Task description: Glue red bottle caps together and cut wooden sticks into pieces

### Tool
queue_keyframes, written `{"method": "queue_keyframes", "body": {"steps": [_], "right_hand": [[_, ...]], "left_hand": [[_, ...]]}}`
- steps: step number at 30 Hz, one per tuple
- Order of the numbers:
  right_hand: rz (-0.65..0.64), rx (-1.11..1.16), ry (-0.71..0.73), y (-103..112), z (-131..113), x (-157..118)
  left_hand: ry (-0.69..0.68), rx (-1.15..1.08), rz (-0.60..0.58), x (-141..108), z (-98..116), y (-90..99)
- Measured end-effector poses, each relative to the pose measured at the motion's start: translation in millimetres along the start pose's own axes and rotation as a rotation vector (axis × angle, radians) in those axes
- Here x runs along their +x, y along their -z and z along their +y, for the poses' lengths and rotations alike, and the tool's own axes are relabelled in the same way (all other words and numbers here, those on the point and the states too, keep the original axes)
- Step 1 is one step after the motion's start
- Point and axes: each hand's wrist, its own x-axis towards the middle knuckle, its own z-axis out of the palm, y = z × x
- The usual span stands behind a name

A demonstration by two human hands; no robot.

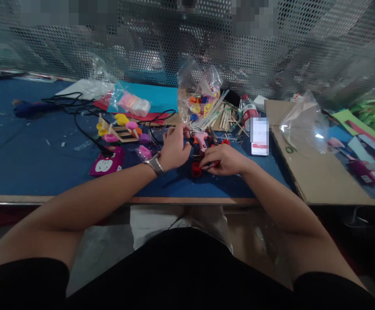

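Note:
My left hand (176, 147), with a metal watch at the wrist, is raised over the table's middle, its fingers curled near a pink glue gun (201, 140). Whether it pinches something small is hidden. My right hand (224, 159) is closed around a tool with red handles (214, 164), perhaps pliers or scissors. A round red piece (196, 169) lies just left of its fingertips. Behind the glue gun are clear sticks (214, 113) and wooden sticks (226, 117).
Left are a purple box (107, 162) with a black cable and a wooden piece with colored clay (124, 133). At the right stand a bottle (248, 113), a lit phone (259, 137) and cardboard (320, 172). Plastic bags (307, 122) and a mesh screen (155, 47) are behind.

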Motion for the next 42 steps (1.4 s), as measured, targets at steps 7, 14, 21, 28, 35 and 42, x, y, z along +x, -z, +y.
{"method": "queue_keyframes", "body": {"steps": [7, 14, 21, 28, 35, 42], "right_hand": [[-0.024, -0.074, -0.142, 3.5, 1.8, -3.5], [0.066, -0.497, -0.807, 30.5, 27.0, -16.5], [-0.047, -0.484, -0.935, 26.5, 38.1, -19.8], [0.063, -0.477, -0.87, 21.0, 36.4, -17.4], [0.288, -0.322, -0.565, 7.7, 32.8, -11.8], [0.313, -0.183, -0.294, -2.6, 13.9, -3.7]], "left_hand": [[0.042, 0.22, -0.154, -3.4, 16.0, 10.7], [0.097, 0.354, -0.361, -2.2, 22.8, 15.2], [0.084, 0.379, -0.4, 0.5, 21.5, 17.8], [-0.032, 0.32, -0.364, 2.4, 9.0, 14.1], [-0.255, -0.053, -0.075, -0.2, 2.8, 7.4], [-0.148, -0.7, 0.014, -3.5, 3.1, -11.4]]}}
